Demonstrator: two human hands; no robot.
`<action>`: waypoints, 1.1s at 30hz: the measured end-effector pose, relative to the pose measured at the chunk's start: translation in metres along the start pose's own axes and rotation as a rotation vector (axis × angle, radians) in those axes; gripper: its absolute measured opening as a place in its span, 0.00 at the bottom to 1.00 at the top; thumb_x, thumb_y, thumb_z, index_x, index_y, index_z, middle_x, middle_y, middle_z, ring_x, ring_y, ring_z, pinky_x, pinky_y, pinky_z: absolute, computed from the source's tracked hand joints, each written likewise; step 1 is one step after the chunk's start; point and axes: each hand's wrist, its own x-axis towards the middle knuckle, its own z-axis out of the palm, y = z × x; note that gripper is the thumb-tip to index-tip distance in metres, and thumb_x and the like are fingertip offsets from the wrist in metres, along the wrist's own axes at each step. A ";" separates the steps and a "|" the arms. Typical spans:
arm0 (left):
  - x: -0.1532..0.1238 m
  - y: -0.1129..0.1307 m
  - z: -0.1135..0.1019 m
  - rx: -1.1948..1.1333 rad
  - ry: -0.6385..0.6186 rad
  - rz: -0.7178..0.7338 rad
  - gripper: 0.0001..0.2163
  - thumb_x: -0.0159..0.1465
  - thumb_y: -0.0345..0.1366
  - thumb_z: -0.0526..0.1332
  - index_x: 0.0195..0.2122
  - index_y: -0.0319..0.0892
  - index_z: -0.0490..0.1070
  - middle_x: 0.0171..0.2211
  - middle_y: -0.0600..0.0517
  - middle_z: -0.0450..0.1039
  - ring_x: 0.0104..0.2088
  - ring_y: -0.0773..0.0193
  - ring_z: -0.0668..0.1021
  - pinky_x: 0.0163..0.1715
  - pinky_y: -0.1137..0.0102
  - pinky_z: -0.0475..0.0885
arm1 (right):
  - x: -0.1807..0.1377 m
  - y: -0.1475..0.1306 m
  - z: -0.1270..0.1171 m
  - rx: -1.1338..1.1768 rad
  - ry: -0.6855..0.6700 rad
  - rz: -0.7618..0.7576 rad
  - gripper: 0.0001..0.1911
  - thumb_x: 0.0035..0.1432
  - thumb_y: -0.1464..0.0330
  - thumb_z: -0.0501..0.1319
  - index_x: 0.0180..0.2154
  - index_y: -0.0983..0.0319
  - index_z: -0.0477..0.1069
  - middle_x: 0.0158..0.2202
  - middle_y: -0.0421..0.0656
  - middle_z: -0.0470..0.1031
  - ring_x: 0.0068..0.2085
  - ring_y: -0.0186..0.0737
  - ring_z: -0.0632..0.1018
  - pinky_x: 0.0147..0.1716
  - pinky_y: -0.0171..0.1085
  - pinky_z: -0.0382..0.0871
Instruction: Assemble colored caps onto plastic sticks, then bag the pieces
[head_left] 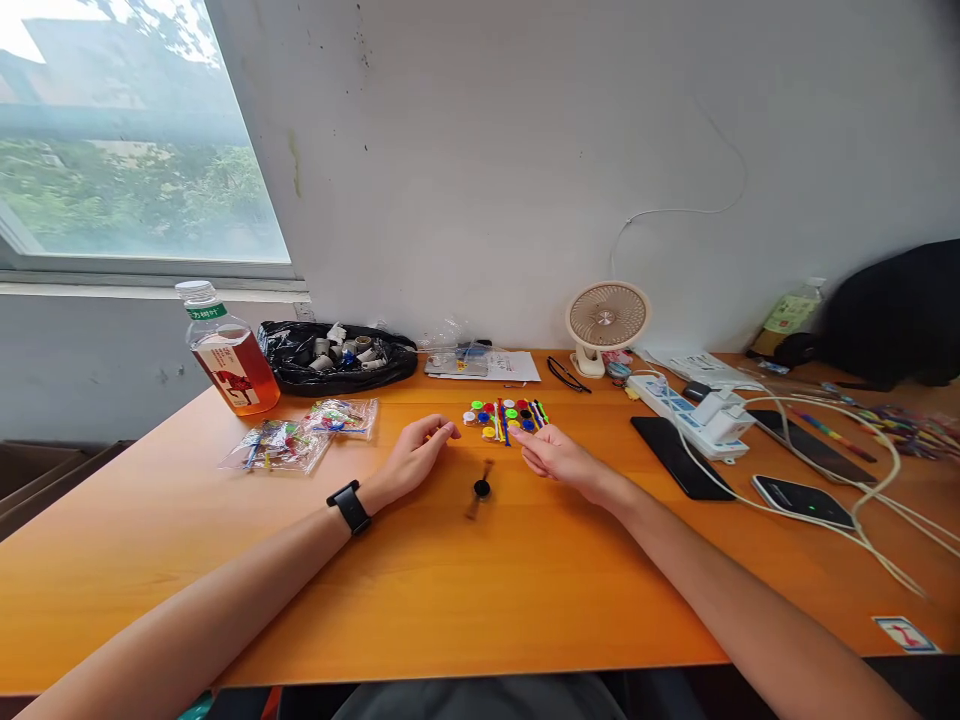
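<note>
A small cluster of coloured round caps and thin coloured sticks (507, 417) lies on the orange table (450, 590). My left hand (416, 455), a black watch on its wrist, rests just left of the cluster with fingers loosely curled; nothing shows in it. My right hand (551, 453) lies just right of the cluster, fingers stretched toward it and holding nothing. Between the two hands, nearer me, a small black round piece on a stick (481, 489) lies on the table, blurred.
Two clear bags of coloured pieces (300, 435) lie left, beside a bottle of amber drink (229, 350) and a black bag of grey parts (337, 355). A small fan (606, 322), power strip (686, 410), phones (679, 455) and cables crowd the right side.
</note>
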 end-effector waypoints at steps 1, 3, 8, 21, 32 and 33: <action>0.000 0.001 0.000 0.005 -0.008 0.009 0.20 0.74 0.51 0.55 0.39 0.40 0.76 0.35 0.49 0.76 0.37 0.59 0.76 0.38 0.68 0.69 | 0.001 0.001 0.000 -0.003 0.035 -0.003 0.41 0.65 0.36 0.53 0.14 0.58 0.50 0.13 0.35 0.51 0.18 0.29 0.52 0.24 0.39 0.45; -0.001 0.001 0.001 0.011 -0.034 0.027 0.20 0.74 0.51 0.54 0.39 0.40 0.76 0.38 0.49 0.77 0.40 0.57 0.77 0.42 0.67 0.70 | 0.002 0.003 0.001 -0.025 0.085 0.005 0.40 0.64 0.36 0.53 0.15 0.58 0.52 0.14 0.35 0.53 0.19 0.30 0.52 0.24 0.38 0.46; -0.003 0.002 0.004 0.013 -0.091 0.047 0.19 0.75 0.50 0.54 0.40 0.40 0.76 0.40 0.48 0.79 0.42 0.57 0.78 0.44 0.67 0.71 | 0.006 0.012 0.007 -0.203 0.085 -0.005 0.36 0.67 0.41 0.52 0.18 0.60 0.61 0.16 0.37 0.59 0.20 0.32 0.58 0.24 0.38 0.49; 0.010 -0.018 -0.016 0.268 -0.261 0.169 0.15 0.74 0.47 0.57 0.43 0.42 0.79 0.42 0.47 0.80 0.40 0.57 0.80 0.43 0.65 0.76 | -0.001 0.011 0.002 -0.708 0.033 -0.196 0.23 0.73 0.58 0.54 0.25 0.62 0.62 0.25 0.40 0.71 0.28 0.34 0.67 0.30 0.37 0.50; 0.004 -0.027 -0.013 0.648 -0.254 0.238 0.24 0.77 0.46 0.50 0.70 0.44 0.64 0.71 0.44 0.63 0.73 0.46 0.61 0.73 0.50 0.57 | -0.003 0.006 0.003 -0.775 0.002 -0.196 0.21 0.73 0.59 0.55 0.27 0.61 0.66 0.29 0.43 0.76 0.30 0.37 0.69 0.31 0.36 0.52; 0.004 -0.031 -0.013 0.683 -0.252 0.209 0.26 0.78 0.48 0.49 0.72 0.44 0.62 0.73 0.44 0.60 0.75 0.44 0.57 0.73 0.49 0.55 | -0.003 0.006 0.003 -0.779 0.003 -0.196 0.21 0.73 0.59 0.55 0.27 0.61 0.66 0.29 0.43 0.76 0.30 0.37 0.69 0.31 0.36 0.52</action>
